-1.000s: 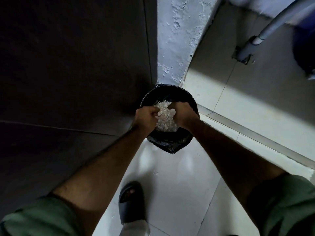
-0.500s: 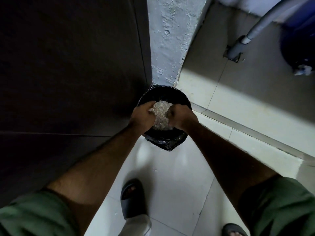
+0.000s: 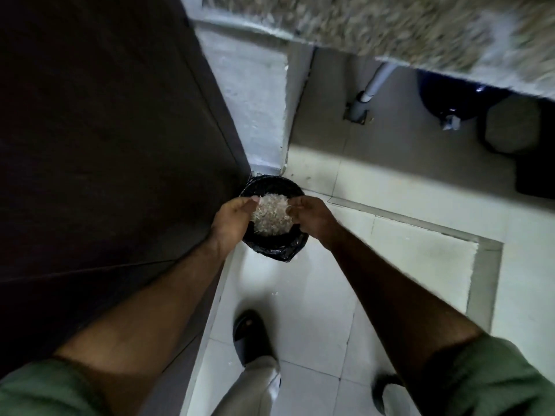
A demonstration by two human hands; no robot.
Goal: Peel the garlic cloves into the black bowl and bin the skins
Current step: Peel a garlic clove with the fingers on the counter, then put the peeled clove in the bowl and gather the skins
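Both hands over the bin (image 3: 274, 249), a black-bagged one on the floor in the corner by the dark cabinet (image 3: 105, 130). Garlic skins (image 3: 271, 216) sit in a pale heap between the hands, above the bin mouth. Left hand (image 3: 232, 217) fingers straight, cupped against the heap's side. Right hand (image 3: 312, 217) fingers curled at the heap's other edge; actual grip unclear. Dark sandal (image 3: 250, 336) on the tiled floor below.

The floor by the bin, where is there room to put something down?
Bare pale floor tiles lie between the black-bagged bin and the dark slipper, and right of the bin. It is crowded at the bin's mouth: left hand, right hand, garlic skins.
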